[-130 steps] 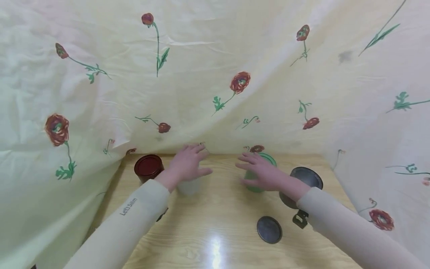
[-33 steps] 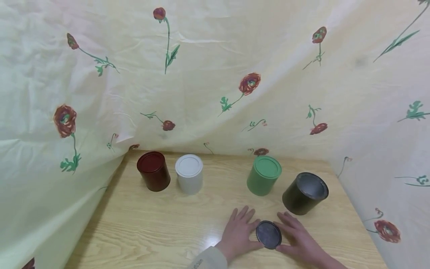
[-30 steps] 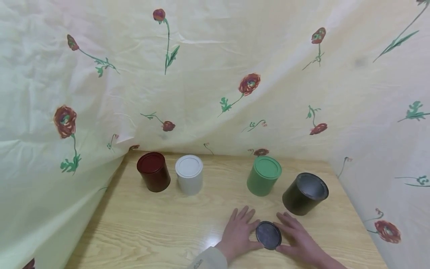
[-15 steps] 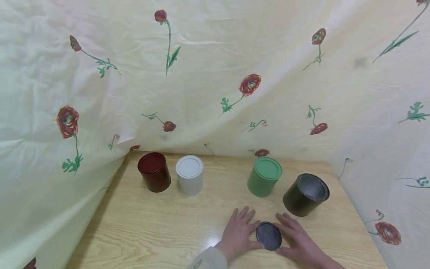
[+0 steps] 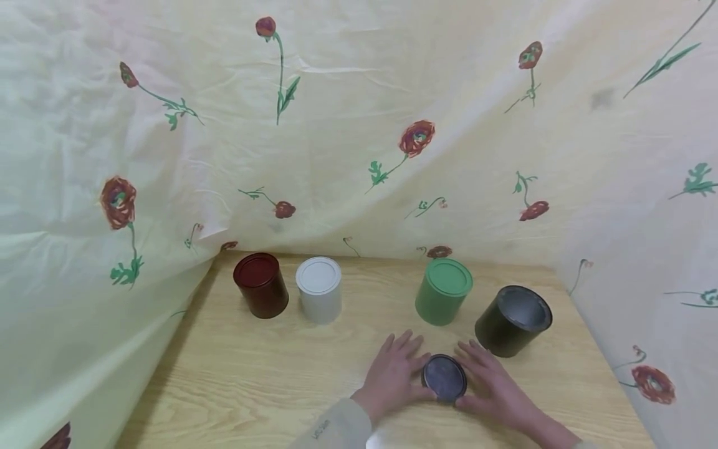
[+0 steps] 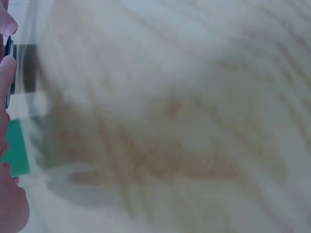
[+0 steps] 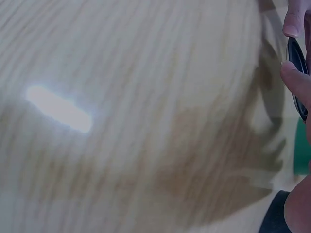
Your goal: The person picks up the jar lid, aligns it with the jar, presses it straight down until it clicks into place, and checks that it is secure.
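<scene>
A round black lid [image 5: 444, 378] is held by its edge between my two hands, in front of the cans. My left hand [image 5: 392, 376] grips its left side with thumb and index finger, the other fingers spread. On the right side, my right hand [image 5: 493, 390] pinches the rim likewise. Both wrist views catch the lid edge-on, the left one showing its rim [image 6: 8, 73] and the right one its dark face [image 7: 296, 65]; it appears raised off the table. A black can [image 5: 507, 330], its top uncovered, stands beyond my right hand.
Along the back of the wooden table [image 5: 252, 374] stand a green can [image 5: 443, 296], a white can [image 5: 321, 296] and a dark red can [image 5: 262, 290], all with lids on. Flowered cloth [image 5: 336, 156] hangs behind and at both sides.
Over the last second, the hands first stay around the lid, then it shifts slightly away and left, lifted between them. Earlier, both hands were back by the white and green cans.
</scene>
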`<move>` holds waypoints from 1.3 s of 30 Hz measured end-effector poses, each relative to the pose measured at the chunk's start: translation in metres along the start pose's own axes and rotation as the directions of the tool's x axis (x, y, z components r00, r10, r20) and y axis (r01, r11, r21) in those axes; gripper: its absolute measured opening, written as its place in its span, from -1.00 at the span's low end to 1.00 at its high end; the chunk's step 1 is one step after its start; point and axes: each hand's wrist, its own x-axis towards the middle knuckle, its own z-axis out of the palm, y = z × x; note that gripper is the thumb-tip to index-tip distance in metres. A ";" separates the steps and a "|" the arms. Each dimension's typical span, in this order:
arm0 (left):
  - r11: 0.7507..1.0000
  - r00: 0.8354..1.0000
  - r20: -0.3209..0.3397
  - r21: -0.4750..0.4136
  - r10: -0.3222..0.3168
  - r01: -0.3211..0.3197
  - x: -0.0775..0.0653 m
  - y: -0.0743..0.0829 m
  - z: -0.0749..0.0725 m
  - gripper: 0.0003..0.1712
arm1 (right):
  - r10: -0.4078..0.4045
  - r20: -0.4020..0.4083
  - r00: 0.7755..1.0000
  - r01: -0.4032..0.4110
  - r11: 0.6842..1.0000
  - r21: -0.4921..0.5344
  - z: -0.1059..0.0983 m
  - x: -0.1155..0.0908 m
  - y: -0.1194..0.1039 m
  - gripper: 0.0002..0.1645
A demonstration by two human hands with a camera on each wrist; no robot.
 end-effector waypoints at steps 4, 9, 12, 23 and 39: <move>0.999 0.999 -0.022 0.025 0.027 -0.026 0.005 -0.005 -0.011 -0.09 | -0.015 -0.013 1.000 0.015 1.000 0.016 -0.006 0.009 -0.003 0.04; 0.996 0.999 -0.027 0.077 0.040 -0.038 0.010 -0.012 -0.025 -0.09 | -0.025 -0.039 0.999 0.026 0.999 0.025 -0.013 0.023 -0.009 0.00; 0.994 0.999 -0.027 0.100 0.035 -0.032 0.013 -0.018 -0.033 -0.07 | -0.030 -0.046 0.998 0.031 0.999 0.024 -0.017 0.033 -0.011 -0.01; 0.996 0.998 -0.035 0.083 0.043 -0.040 0.025 -0.032 -0.078 -0.07 | 0.011 -0.026 1.000 -0.011 1.000 0.012 -0.039 0.066 -0.019 -0.01; 0.990 0.988 -0.107 0.102 0.107 -0.096 0.043 -0.047 -0.109 -0.09 | -0.002 -0.032 0.999 0.001 0.999 -0.047 -0.059 0.094 -0.020 0.00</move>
